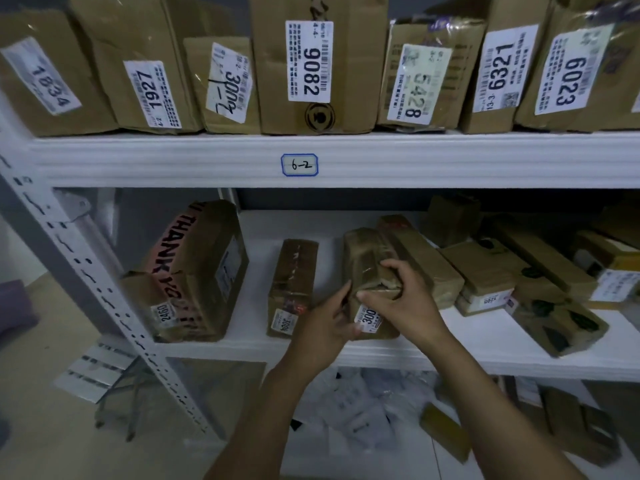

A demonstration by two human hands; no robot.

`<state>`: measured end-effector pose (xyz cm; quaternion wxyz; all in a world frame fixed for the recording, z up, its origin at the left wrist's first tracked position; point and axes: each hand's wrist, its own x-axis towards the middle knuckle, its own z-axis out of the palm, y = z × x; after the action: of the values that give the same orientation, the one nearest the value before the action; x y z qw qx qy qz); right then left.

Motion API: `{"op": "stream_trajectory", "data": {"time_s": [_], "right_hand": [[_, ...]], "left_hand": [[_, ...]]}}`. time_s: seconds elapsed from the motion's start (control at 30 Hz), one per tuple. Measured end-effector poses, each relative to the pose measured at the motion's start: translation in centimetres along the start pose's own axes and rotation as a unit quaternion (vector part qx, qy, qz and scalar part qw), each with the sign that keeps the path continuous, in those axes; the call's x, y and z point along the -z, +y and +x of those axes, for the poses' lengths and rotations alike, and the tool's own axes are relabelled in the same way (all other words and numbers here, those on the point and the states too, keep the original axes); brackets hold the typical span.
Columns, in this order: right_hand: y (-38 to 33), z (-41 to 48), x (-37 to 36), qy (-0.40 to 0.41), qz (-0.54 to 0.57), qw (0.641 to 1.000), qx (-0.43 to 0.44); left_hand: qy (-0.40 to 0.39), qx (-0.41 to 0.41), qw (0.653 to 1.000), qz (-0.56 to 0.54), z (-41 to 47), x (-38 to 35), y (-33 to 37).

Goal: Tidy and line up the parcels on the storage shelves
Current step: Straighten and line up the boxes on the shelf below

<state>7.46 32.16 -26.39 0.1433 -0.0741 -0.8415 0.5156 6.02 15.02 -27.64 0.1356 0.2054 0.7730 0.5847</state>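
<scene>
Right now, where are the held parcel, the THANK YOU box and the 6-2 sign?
held parcel [363, 251], head view, brown top face.
THANK YOU box [207, 233], head view, brown top face.
6-2 sign [299, 164], head view, white middle.

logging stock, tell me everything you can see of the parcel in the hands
The parcel is a brown cardboard box under glossy tape, creased on top. It lies lengthwise on the shelf near its front edge, its white label, reading 300 and partly covered, facing out. The left hand holds its front left side; the right hand curls over its top. A longer box lies close on its right.
</scene>
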Motion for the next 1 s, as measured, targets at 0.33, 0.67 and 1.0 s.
{"op": "stream_trajectory", "data": {"time_s": [0.33, 0.67, 1.0], "right_hand": [[0.2, -1.6, -2.8, 0.035, -0.109, 0.993, -0.018], [-1.7, -0.2, -4.6, -0.047, -0.178, 0.982, -0.047], [-1.2, -0.3, -5.1, -0.124, -0.170, 0.978, -0.004]], "left_hand": [[0.094, -0.154, 0.945, 0.275, 0.9, 8.3, -1.1], [0.012, -0.051, 0.978, 0.200, 1.0, 9.4, -3.8], [0.014, -0.067, 0.978, 0.196, 1.5, 9.5, -4.6]]}}
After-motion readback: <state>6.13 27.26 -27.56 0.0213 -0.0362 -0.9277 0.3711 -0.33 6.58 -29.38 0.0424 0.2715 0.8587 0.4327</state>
